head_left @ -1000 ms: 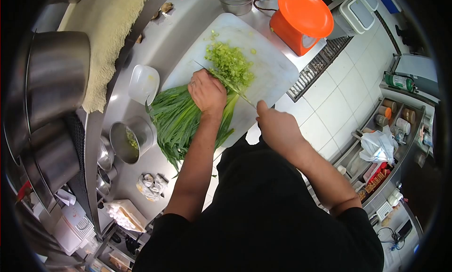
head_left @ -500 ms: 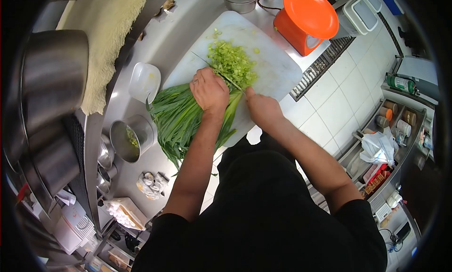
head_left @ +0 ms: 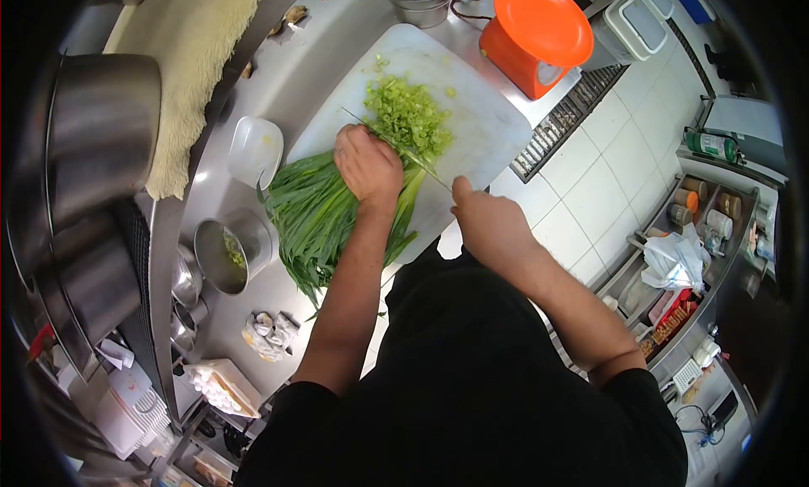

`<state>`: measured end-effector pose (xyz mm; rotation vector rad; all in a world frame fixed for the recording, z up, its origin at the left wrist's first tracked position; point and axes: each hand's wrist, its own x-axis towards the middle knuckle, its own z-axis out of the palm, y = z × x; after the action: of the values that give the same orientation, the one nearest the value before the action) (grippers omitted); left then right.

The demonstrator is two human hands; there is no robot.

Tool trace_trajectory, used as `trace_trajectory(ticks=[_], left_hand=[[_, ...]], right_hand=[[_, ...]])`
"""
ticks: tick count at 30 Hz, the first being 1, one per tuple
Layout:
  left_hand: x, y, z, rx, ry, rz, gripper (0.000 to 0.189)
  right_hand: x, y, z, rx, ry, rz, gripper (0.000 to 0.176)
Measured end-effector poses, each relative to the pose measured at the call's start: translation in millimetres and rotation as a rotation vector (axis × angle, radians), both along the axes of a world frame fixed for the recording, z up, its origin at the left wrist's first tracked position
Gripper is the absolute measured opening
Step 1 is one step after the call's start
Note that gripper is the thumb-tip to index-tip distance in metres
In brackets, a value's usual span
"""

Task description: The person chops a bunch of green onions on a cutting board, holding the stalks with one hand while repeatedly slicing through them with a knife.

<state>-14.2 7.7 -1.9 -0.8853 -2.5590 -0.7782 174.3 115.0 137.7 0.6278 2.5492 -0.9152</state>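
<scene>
A large bunch of green onions [head_left: 308,209] lies on a white cutting board [head_left: 489,120], its long leaves hanging over the near left edge. My left hand [head_left: 368,165] presses down on the bunch near its cut end, fingers curled over it. My right hand [head_left: 495,226] is closed round the handle of a knife [head_left: 405,153], which is mostly hidden in the grip. The thin blade runs up and left, just past the fingers of my left hand. Against its far side rests a pile of chopped green onion [head_left: 409,116].
An orange kitchen scale [head_left: 539,40] and a metal bowl [head_left: 419,0] stand beyond the board. To the left are a white plastic container [head_left: 255,150], a metal pot [head_left: 211,255] with green bits inside, a crumpled cloth [head_left: 270,335] and a tray of eggs [head_left: 221,387].
My right hand has drawn the knife back, down and to the right. My left hand stays on the green onions, and the whole view has shifted slightly.
</scene>
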Motion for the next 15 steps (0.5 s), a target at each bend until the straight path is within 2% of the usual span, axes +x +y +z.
trace_trajectory(ticks=[8, 11, 15], left_hand=[[0, -3, 1, -0.052, -0.067, -0.024, 0.014], [0, -3, 4, -0.081, -0.107, -0.016, 0.013], [-1, -2, 4, -0.073, -0.065, -0.005, 0.013]], right_hand=[[15, -7, -5, 0.012, -0.071, 0.02, 0.015], [0, -9, -37, 0.047, 0.033, 0.016, 0.019], [-39, -6, -87, 0.024, 0.023, 0.004, 0.023]])
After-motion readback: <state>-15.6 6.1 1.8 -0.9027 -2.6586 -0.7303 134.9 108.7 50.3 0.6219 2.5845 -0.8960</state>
